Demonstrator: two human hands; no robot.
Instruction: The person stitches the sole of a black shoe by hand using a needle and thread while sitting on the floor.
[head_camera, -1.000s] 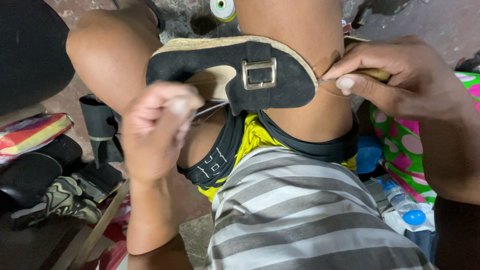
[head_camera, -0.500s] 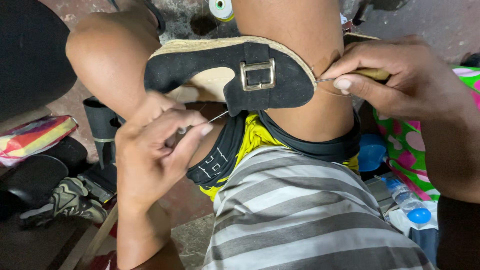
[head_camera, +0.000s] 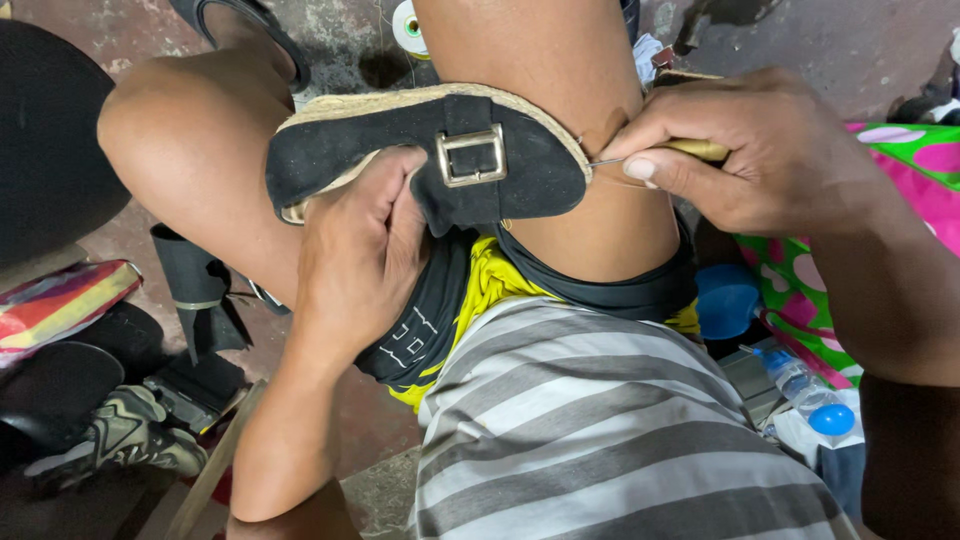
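- The seated person fills the view: striped grey shirt (head_camera: 600, 430) low in the picture, bare knees (head_camera: 190, 150) up and apart, concrete floor (head_camera: 820, 40) beyond.
- Wedged between those knees sits the black sandal (head_camera: 400, 150), on its side, its pale woven sole edge running along the top and the metal buckle (head_camera: 472, 155) facing us.
- Left hand (head_camera: 355, 255) comes up from underneath, fingers curled shut around the strap and the sandal's lower edge. That is the brace, and it looks firm.
- Right hand (head_camera: 770, 150) is closed tight on a wooden-handled awl (head_camera: 700, 150), thumb and forefinger pinched near the front, the thin metal tip touching the toe end of the sole.
- My read: this is the stitching step, with the point set at the sole's rim, ready to pierce.
- Next move calls for a straight push through the rim while the left hand stops the sandal twisting; a slip would send the point toward the leg just behind.
- Smaller bits around: a blue-capped bottle (head_camera: 805, 395) by the bright patterned cloth (head_camera: 900, 170) on the right, a thread spool (head_camera: 410, 25) at the top, a worn sneaker (head_camera: 120, 440) lower left.
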